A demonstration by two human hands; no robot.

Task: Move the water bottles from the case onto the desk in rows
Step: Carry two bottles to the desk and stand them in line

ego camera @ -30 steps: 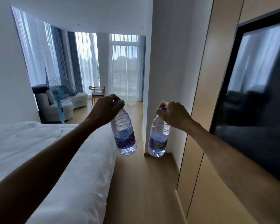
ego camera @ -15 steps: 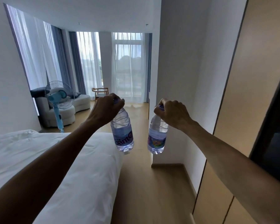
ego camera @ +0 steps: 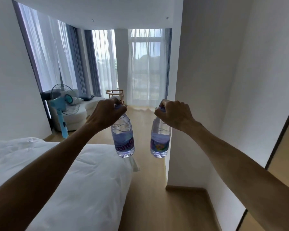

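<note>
Left hand [ego camera: 107,114] grips cap of left bottle [ego camera: 123,137]; right hand [ego camera: 174,113] grips cap of right bottle [ego camera: 160,140]. Both bottles hang below fists, long axes near vertical, caps up, bases toward floor, apart. Bed [ego camera: 60,165] below left arm. Fan [ego camera: 64,104] beyond. Mid-carry, judging; case, desk unseen; rows not checkable.

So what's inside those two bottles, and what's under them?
Clear water fills both. The left bottle hangs over the white bed's corner and the right bottle over wooden floor. The left hand and right hand cover most of the caps.
</note>
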